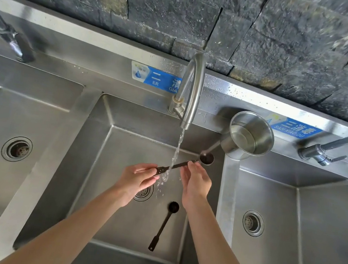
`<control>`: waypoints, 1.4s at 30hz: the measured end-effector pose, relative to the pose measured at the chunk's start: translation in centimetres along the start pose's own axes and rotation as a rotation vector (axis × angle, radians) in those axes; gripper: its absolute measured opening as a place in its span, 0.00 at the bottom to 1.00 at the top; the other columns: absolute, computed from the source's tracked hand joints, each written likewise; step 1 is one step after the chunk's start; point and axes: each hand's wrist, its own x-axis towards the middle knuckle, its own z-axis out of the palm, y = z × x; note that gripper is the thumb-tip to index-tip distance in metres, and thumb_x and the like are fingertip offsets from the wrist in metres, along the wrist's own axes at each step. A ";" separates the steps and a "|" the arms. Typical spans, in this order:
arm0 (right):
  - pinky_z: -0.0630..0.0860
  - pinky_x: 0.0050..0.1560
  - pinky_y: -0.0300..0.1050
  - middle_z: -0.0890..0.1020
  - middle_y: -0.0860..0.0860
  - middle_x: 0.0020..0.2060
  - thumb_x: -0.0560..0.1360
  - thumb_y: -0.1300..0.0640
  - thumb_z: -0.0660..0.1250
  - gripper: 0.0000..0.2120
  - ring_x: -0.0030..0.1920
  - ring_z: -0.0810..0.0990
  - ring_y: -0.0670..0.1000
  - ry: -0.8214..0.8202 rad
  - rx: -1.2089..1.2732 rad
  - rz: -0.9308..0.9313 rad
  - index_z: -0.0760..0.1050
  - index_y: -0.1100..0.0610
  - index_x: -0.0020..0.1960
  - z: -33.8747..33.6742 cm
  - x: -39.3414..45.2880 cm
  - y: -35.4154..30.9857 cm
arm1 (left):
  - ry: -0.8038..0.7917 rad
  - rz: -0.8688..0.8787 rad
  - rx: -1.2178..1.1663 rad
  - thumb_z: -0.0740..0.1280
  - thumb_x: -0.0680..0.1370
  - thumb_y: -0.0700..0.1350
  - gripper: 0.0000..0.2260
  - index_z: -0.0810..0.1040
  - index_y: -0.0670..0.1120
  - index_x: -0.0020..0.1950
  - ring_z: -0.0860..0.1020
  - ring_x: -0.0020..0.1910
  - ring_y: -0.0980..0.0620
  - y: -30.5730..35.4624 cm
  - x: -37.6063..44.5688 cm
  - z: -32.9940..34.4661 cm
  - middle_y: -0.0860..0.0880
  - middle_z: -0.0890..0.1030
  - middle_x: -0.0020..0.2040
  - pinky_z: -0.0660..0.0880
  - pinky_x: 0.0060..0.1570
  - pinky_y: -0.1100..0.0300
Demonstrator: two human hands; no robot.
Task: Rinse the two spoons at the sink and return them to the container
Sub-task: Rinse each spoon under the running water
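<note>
Lying flat on the basin floor at 6 o'clock, second spoon [163, 224] waits, untouched. Above it, left hand [137, 177] pinches the flat handle end of the first spoon [182, 164]; right hand [197, 181] pinches mid-handle, bowl toward 1 o'clock, water [173, 157] striking the handle. Thin, stiff, light, likely slippery wet; grip the handle. Container [251, 136] at 2 o'clock, holding water. Labels: "ER QIA", "SAN XIAO DU".

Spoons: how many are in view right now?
2. One spoon is held under the running water by the left hand and right hand; the other spoon lies on the middle basin floor.
</note>
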 end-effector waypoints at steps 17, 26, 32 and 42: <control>0.83 0.60 0.49 0.88 0.59 0.49 0.73 0.69 0.75 0.28 0.51 0.88 0.58 -0.053 -0.066 0.250 0.71 0.52 0.67 -0.8 -1.5 9.4 | 0.184 -0.022 0.206 0.73 0.74 0.33 0.11 0.82 0.36 0.56 0.86 0.49 0.43 1.3 -5.4 -10.3 0.37 0.86 0.50 0.83 0.48 0.62; 0.84 0.50 0.45 0.87 0.60 0.50 0.78 0.69 0.68 0.18 0.51 0.88 0.59 -0.051 -0.148 0.193 0.78 0.55 0.64 -1.8 -0.4 7.8 | 0.127 -0.063 0.236 0.73 0.74 0.33 0.10 0.84 0.38 0.55 0.86 0.48 0.44 1.3 -5.3 -10.8 0.38 0.87 0.49 0.83 0.47 0.63; 0.84 0.33 0.40 0.88 0.63 0.44 0.78 0.70 0.69 0.11 0.38 0.88 0.55 -0.062 -0.481 0.187 0.82 0.55 0.53 -1.9 0.6 6.5 | 0.110 -0.057 0.282 0.73 0.74 0.33 0.10 0.84 0.38 0.55 0.85 0.51 0.42 1.5 -4.7 -11.1 0.37 0.86 0.50 0.82 0.52 0.60; 0.86 0.38 0.42 0.88 0.61 0.45 0.75 0.74 0.70 0.13 0.42 0.89 0.62 -0.076 -0.504 0.164 0.86 0.60 0.52 -1.2 1.9 7.3 | 0.200 -0.014 0.269 0.72 0.74 0.31 0.11 0.84 0.37 0.55 0.86 0.44 0.47 1.3 -4.1 -11.6 0.38 0.87 0.49 0.83 0.46 0.64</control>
